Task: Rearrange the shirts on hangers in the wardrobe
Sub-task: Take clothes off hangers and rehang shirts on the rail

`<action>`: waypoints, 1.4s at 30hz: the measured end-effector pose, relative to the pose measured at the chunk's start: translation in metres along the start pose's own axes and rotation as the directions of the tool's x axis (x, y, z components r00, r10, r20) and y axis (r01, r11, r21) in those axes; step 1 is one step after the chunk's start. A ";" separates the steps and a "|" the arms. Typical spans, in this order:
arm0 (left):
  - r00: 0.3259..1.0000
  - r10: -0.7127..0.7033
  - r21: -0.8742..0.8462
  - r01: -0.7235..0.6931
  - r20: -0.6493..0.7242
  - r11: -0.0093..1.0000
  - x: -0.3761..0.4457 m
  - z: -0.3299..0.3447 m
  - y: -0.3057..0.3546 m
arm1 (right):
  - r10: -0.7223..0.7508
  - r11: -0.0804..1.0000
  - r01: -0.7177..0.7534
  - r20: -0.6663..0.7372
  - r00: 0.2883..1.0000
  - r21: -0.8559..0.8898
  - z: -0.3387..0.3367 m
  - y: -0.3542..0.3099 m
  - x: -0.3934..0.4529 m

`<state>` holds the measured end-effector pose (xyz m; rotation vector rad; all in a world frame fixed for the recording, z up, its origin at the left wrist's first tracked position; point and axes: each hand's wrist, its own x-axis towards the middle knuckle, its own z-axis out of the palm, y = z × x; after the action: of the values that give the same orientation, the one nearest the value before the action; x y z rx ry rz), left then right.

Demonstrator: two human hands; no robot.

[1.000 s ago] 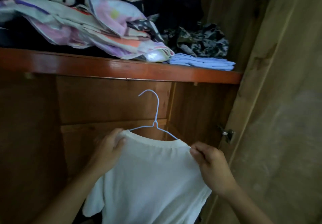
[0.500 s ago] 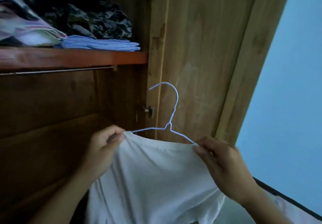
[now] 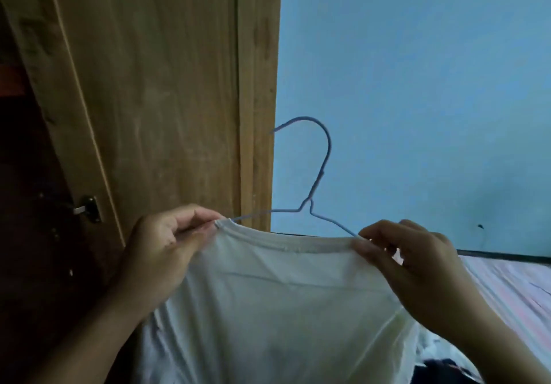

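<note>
Fingers pinched tight: left hand (image 3: pixel 167 252) and right hand (image 3: pixel 417 267) each grip the white shirt (image 3: pixel 286 303) at its collar over the blue wire hanger (image 3: pixel 313 186), outside the wardrobe door (image 3: pixel 167 85). Best to keep both shoulders level so nothing slips off.

no readable text, no labels, no numbers anywhere

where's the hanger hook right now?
Head view, centre: the blue wire hanger sticks up from the white shirt collar between the left hand and right hand, its hook free against the blue wall, just right of the wardrobe door.
</note>
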<state>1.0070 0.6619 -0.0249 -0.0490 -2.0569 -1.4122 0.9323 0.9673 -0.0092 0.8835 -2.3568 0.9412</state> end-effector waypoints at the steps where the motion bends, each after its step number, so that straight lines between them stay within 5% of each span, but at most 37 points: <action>1: 0.999 0.015 -0.009 -0.015 0.049 1.000 0.004 0.006 -0.001 | 0.043 0.998 -0.044 -0.030 0.999 -0.033 -0.006 0.000 -0.008; 11: 0.930 0.089 -0.249 0.003 0.357 0.969 0.004 0.087 -0.008 | 0.398 0.847 -0.429 -0.161 0.903 -0.315 -0.051 -0.010 -0.103; 24: 0.708 0.132 -0.256 0.071 0.694 0.964 -0.016 0.220 -0.037 | 0.678 0.591 -0.689 -0.206 0.706 -0.419 -0.082 0.003 -0.202; 34: 0.460 0.090 -0.188 0.172 0.883 0.967 -0.040 0.378 -0.083 | 0.834 0.311 -0.811 -0.267 0.483 -0.496 -0.089 0.118 -0.262; 42: 0.312 -0.003 -0.021 0.074 0.950 0.997 -0.059 0.521 -0.114 | 0.902 0.170 -0.901 -0.305 0.305 -0.399 -0.091 0.261 -0.299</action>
<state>0.7637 1.0751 -0.2649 -1.1726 -2.9374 -1.6639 0.9714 1.2974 -0.2439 -0.9631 -2.8301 0.5207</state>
